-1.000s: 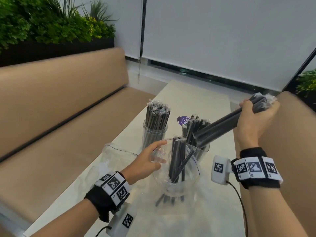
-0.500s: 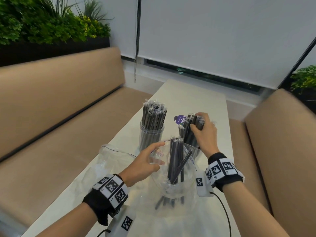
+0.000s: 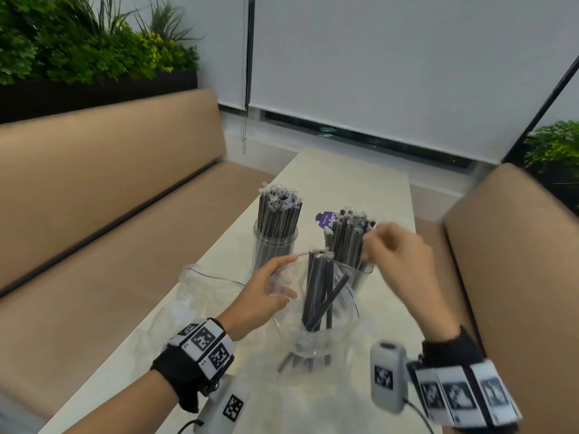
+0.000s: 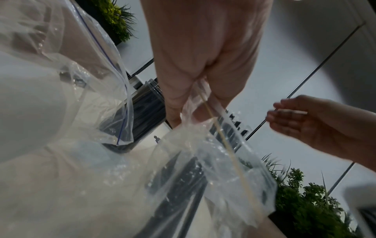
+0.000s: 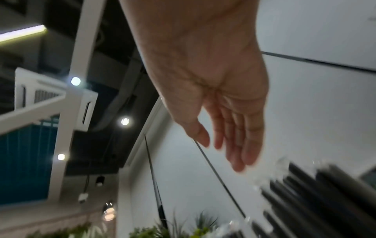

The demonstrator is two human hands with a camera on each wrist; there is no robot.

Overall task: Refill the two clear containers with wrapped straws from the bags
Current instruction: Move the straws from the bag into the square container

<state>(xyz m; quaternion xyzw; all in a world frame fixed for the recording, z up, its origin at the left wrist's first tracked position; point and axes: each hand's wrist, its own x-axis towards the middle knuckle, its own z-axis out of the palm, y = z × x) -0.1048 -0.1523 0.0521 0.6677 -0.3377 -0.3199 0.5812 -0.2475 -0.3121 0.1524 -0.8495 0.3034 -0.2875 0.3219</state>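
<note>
Two clear containers stand on the table. The left container (image 3: 274,249) is packed with black wrapped straws (image 3: 279,211). The right container (image 3: 365,270) also holds a bunch of straws (image 3: 347,236). In front of them stands a clear bag (image 3: 344,308) with several straws (image 3: 316,292) inside. My left hand (image 3: 282,277) pinches the bag's rim and holds it up; the left wrist view shows this pinch (image 4: 189,111). My right hand (image 3: 374,245) is open and blurred, just right of the right container's straw tops, holding nothing. In the right wrist view its fingers (image 5: 234,145) are straight above the straws (image 5: 315,190).
A second, crumpled clear bag (image 3: 206,286) lies left of my left hand. A purple label (image 3: 326,219) lies behind the right container. The pale table (image 3: 360,177) runs on toward the window. Tan benches flank it on the left (image 3: 94,214) and right (image 3: 517,245).
My right hand brought a bundle of straws down into the right container, let go of it and now draws back open. My left hand has kept its hold on the bag rim.
</note>
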